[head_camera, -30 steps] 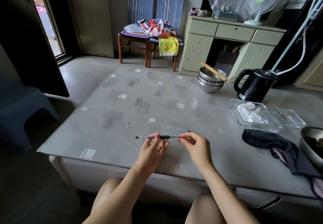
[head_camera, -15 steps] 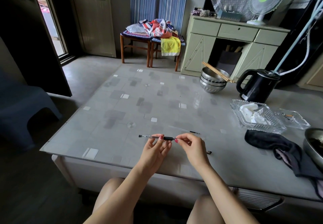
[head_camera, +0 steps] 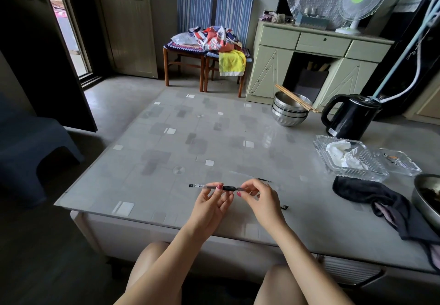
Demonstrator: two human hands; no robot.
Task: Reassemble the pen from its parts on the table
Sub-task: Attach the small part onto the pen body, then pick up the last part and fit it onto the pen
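I hold a thin pen barrel [head_camera: 209, 186] level above the near part of the table [head_camera: 166, 152]. It is clear with a black end cap at the left and a black ribbed grip at the right. My left hand [head_camera: 210, 203] pinches its middle from below. My right hand [head_camera: 258, 197] pinches the tip end beside the grip. A thin refill [head_camera: 252, 176] lies on the table just beyond my right hand. A small black part [head_camera: 285, 207] lies to the right of that hand.
A glass tray with crumpled tissue [head_camera: 347, 159], a smaller glass dish [head_camera: 400, 162], a dark cloth [head_camera: 381, 200] and a metal bowl's rim [head_camera: 426, 200] crowd the right side. Stacked steel bowls with chopsticks [head_camera: 290, 109] and a black kettle [head_camera: 350, 116] stand at the far right.
My right hand has slid left along the pen up to the black grip, and its fingers have closed on the tip end. The small black part has come into sight beside it.
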